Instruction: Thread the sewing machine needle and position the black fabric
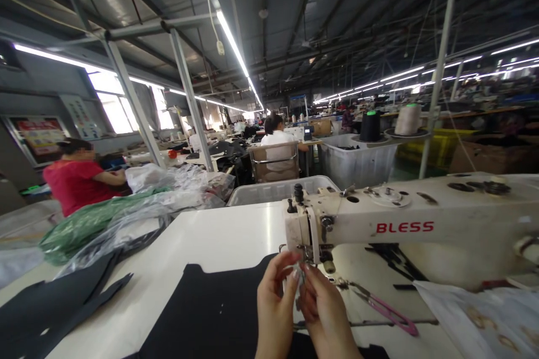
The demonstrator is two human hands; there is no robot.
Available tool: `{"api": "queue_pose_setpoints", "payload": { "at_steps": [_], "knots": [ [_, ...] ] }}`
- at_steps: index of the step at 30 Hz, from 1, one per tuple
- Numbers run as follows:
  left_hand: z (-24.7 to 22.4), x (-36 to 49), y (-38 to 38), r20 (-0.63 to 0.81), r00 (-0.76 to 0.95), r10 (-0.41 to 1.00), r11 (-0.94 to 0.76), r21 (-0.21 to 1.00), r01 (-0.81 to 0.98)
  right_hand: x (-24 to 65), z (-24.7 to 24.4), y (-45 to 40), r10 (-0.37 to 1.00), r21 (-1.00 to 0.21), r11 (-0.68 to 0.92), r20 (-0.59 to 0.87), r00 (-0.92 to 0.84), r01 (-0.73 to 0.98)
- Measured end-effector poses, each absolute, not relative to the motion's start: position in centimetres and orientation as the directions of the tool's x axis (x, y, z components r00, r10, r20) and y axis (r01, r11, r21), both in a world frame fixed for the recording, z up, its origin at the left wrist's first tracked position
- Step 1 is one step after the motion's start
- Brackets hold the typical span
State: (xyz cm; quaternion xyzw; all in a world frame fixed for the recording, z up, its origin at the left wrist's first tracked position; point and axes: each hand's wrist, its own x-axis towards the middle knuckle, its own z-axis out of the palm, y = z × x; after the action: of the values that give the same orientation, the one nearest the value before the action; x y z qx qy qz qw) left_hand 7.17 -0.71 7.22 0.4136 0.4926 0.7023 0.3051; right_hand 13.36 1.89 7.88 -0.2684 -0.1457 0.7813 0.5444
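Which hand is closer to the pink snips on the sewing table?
The right hand. It is just left of the pink snips. The left hand is farther away, on the other side of the right hand.

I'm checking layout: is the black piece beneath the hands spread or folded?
Spread: the black piece lies flat on the table, its notched edge showing.

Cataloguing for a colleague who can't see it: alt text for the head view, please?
A person's left hand and right hand hold a small pale item, too unclear to identify, near a BLESS sewing machine. Black material lies on the white table; pink-handled snips lie to the right.
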Motion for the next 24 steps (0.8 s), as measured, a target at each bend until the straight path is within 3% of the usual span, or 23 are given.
{"api": "queue_pose_setpoints", "payload": {
  "at_steps": [6, 8, 11, 13, 18, 21, 24],
  "knots": [
    [8.3, 7.2, 0.4, 0.160, -0.426, 0.891, -0.167, 0.986, 0.020, 13.1, 7.0, 1.0, 0.899, -0.498, -0.431, -0.310, -0.310, -0.753],
    [8.3, 7.4, 0.0, 0.135, -0.406, 0.904, -0.178, 0.982, -0.069, 13.8, 5.8, 0.7, 0.906, -0.569, -0.423, -0.232, -0.355, -0.705],
    [7.6, 7.5, -1.3, 0.108, -0.347, 0.932, -0.206, 0.943, -0.260, 15.5, 4.7, 0.8, 0.935, -0.752, -0.299, -0.109, -0.337, -0.588],
    [7.0, 7.3, -2.3, 0.066, -0.242, 0.968, -0.146, 0.934, -0.328, 16.5, 5.0, 1.0, 0.949, -0.800, -0.220, -0.043, -0.312, -0.559],
    [6.5, 6.0, -4.5, 0.033, 0.069, 0.997, -0.009, 0.947, -0.321, 17.1, 7.8, 1.3, 0.829, -0.642, -0.436, -0.012, -0.560, -0.631],
    [6.9, 5.7, -4.7, 0.038, 0.191, 0.981, 0.026, 0.945, -0.326, 17.0, 8.5, 1.2, 0.847, -0.508, -0.488, -0.080, -0.525, -0.710],
    [6.8, 5.8, -4.0, 0.023, 0.138, 0.990, 0.038, 0.905, -0.423, 17.1, 7.9, 1.0, 0.885, -0.495, -0.436, -0.083, -0.458, -0.751]
  ]
}}
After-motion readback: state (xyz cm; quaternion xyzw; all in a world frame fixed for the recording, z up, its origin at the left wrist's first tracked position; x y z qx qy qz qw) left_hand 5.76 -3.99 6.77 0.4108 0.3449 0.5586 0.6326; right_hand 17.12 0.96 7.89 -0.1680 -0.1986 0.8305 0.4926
